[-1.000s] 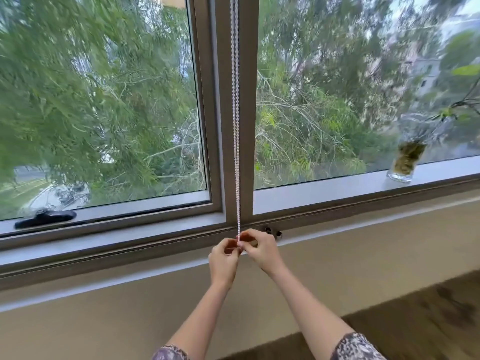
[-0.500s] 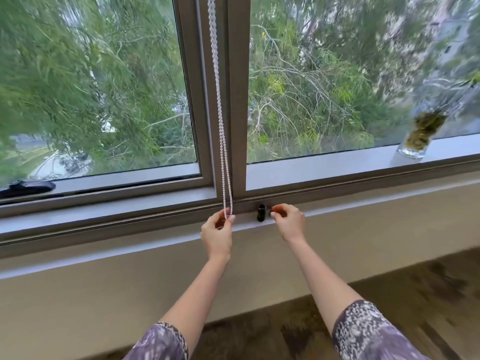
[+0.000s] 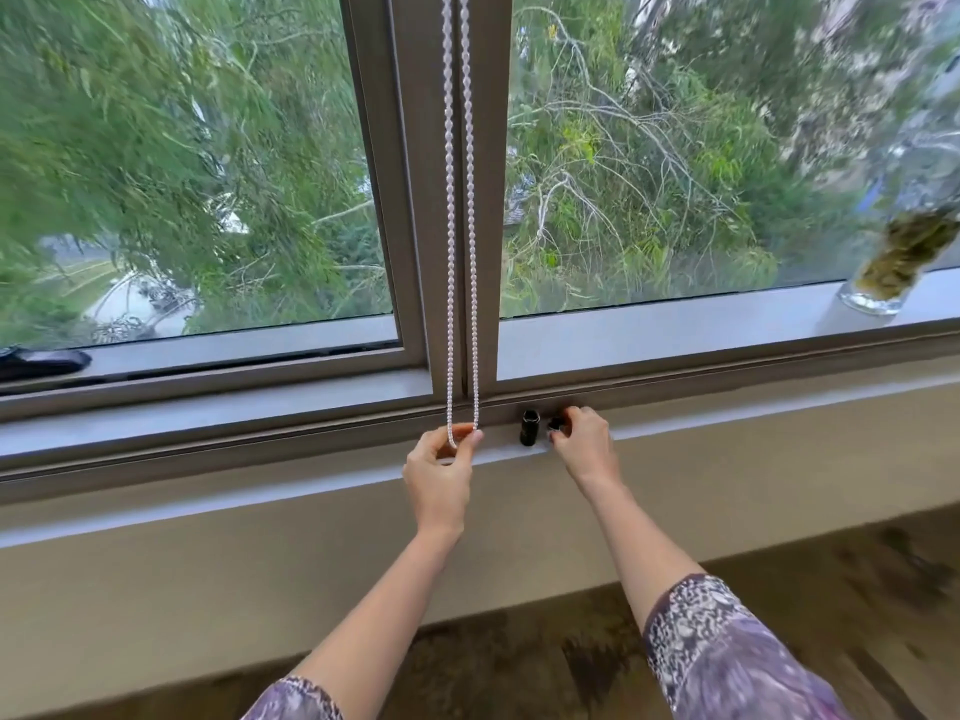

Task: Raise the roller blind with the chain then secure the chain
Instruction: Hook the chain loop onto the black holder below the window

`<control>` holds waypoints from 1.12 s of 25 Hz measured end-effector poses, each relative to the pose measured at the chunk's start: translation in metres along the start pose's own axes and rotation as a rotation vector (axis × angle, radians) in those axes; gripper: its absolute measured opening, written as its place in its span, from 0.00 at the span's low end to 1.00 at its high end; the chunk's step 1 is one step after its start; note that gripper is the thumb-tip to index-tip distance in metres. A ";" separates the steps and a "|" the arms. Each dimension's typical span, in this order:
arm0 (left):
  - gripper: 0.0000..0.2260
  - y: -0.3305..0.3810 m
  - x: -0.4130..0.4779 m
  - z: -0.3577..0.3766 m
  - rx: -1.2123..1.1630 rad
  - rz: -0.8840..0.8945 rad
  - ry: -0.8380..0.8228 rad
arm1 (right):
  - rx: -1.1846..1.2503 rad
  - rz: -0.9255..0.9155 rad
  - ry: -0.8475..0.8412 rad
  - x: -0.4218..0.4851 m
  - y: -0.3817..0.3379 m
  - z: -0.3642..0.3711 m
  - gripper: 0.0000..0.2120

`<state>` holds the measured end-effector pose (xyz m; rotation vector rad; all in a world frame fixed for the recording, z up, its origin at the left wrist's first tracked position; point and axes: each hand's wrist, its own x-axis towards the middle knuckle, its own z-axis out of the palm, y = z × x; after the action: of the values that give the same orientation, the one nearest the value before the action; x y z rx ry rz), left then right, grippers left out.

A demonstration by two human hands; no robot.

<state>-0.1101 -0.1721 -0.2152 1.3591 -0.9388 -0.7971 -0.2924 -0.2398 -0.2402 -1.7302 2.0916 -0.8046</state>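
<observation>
A white beaded chain [image 3: 470, 210] hangs in a two-strand loop down the grey window mullion [image 3: 415, 200]. My left hand [image 3: 441, 472] pinches the bottom of the loop between thumb and fingertips, just below the sill edge. A small black chain holder [image 3: 529, 427] is fixed to the frame to the right of the chain. My right hand [image 3: 584, 449] grips a small black piece [image 3: 556, 423] right beside that holder. The roller blind itself is out of view above.
A glass jar with greenish contents [image 3: 893, 262] stands on the sill [image 3: 675, 340] at the far right. A black window handle [image 3: 41, 361] lies at the far left. Below the sill are a beige wall [image 3: 208, 589] and dark flooring [image 3: 779, 589].
My hands were together on the chain's bottom; they have parted. The left keeps the chain, the right has moved right to the black piece by the holder. The view tilted down.
</observation>
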 end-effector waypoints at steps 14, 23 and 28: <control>0.07 -0.003 -0.001 0.003 -0.043 0.032 -0.031 | 0.551 -0.195 0.054 -0.044 -0.022 -0.042 0.11; 0.05 -0.002 -0.012 -0.003 -0.034 0.041 -0.094 | 0.407 -0.526 0.018 -0.079 -0.085 -0.043 0.13; 0.06 0.000 -0.018 -0.008 -0.006 0.055 -0.087 | 0.259 -0.566 0.084 -0.087 -0.092 -0.028 0.12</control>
<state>-0.1104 -0.1530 -0.2170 1.2962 -1.0373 -0.8217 -0.2155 -0.1603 -0.1730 -2.1857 1.4547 -1.2539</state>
